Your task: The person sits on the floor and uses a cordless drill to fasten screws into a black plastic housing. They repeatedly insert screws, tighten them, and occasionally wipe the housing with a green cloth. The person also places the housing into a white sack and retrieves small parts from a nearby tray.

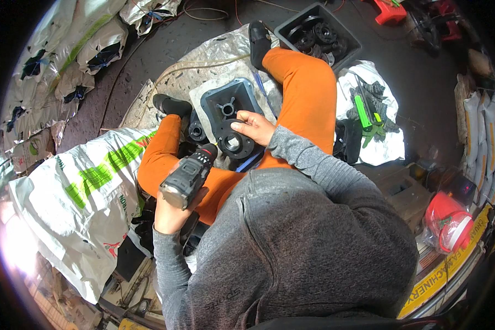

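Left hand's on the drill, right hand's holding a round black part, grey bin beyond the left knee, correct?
Not quite: the head view shows the grey bin beyond the right knee. The left hand is on the drill and the right hand holds the round black part.

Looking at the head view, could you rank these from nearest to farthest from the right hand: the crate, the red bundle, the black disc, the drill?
From the right hand:
1. Black disc: held in it.
2. Drill: to its left, in the left hand.
3. Crate: upper right.
4. Red bundle: far right.
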{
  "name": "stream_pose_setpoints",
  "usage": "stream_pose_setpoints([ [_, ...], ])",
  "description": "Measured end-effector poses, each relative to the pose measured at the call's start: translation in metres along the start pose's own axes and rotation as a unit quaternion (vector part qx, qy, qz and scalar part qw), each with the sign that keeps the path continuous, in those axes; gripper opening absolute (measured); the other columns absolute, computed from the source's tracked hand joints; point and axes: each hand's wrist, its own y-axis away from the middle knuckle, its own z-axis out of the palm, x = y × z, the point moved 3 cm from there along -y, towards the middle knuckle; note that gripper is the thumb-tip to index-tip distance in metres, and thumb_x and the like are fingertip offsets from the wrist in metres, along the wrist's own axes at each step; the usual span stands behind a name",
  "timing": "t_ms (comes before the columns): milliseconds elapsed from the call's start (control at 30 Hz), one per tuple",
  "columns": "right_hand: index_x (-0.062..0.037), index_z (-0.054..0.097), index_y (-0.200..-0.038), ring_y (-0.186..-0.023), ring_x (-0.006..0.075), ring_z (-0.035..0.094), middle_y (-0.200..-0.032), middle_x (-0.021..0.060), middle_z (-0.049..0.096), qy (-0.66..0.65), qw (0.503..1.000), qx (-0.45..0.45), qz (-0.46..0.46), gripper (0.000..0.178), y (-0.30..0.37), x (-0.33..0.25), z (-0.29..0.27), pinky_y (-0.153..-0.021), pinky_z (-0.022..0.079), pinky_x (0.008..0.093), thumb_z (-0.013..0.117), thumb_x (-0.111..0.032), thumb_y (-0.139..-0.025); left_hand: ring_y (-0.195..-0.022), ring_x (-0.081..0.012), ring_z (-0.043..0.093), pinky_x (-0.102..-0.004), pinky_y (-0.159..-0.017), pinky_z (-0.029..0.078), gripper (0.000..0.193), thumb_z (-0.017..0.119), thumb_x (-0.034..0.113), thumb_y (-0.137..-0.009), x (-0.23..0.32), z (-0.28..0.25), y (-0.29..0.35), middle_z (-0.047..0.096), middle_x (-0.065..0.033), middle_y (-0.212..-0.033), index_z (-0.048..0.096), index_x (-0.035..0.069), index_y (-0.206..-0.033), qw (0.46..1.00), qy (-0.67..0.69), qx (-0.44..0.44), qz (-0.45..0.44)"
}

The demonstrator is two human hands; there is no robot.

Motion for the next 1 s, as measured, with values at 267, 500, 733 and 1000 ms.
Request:
stream_pose_setpoints([
  [267, -0.0081, 0.049, -0.074, -0.061, 0.0042, 0.037, -0.065, -0.0062, 0.042, 0.016, 0.99, 0.139, 0.019, 0.032, -0.034, 0.04, -0.014, -0.054, 0.035, 0.0247, 0.063, -0.03, -0.091, -0.108, -0.028, 0.06, -0.036, -0.092, 0.047, 0.052, 0.076, 0.018, -0.076, -0.009, 0.006, -0.059, 0.061, -0.0116, -0.121, 0.056, 0.007, -0.123, 0.996, -0.003, 0.041, 0.084],
  [500, -0.0087, 0.049, -0.072, -0.063, 0.0046, 0.037, -0.065, -0.0066, 0.043, 0.113, 0.968, 0.219, 0.049, 0.034, -0.072, 0.067, -0.04, -0.056, 0.036, 0.0242, 0.062, -0.033, -0.092, -0.089, -0.0197, 0.065, -0.0326, -0.078, 0.052, 0.048, 0.078, 0.024, -0.076, -0.032, 0.007, -0.106, 0.067, -0.0096, -0.101, 0.06, 0.004, -0.116, 0.997, 0.048, 0.049, 0.046],
  [733, -0.0062, 0.054, -0.079, -0.061, 0.0093, 0.043, -0.065, -0.0002, 0.047, -0.033, 0.976, 0.183, 0.112, 0.038, -0.076, 0.058, -0.037, -0.058, 0.04, 0.0284, 0.061, -0.041, -0.09, -0.05, -0.0063, 0.046, -0.0249, -0.045, 0.038, 0.04, 0.077, 0.025, -0.078, -0.034, 0.001, -0.116, 0.059, 0.0025, -0.069, 0.062, 0.006, -0.11, 0.989, 0.115, 0.001, -0.09],
  [1000, -0.0067, 0.057, -0.082, -0.062, 0.012, 0.049, -0.065, 0.0012, 0.052, -0.015, 0.973, 0.229, 0.035, 0.039, -0.082, 0.065, -0.037, -0.059, 0.042, 0.0296, 0.063, -0.045, -0.087, -0.048, -0.0065, 0.047, -0.0243, -0.042, 0.037, 0.035, 0.077, 0.022, -0.079, -0.031, 0.0, -0.116, 0.056, 0.0023, -0.065, 0.062, 0.005, -0.105, 0.985, 0.109, 0.008, -0.133],
])
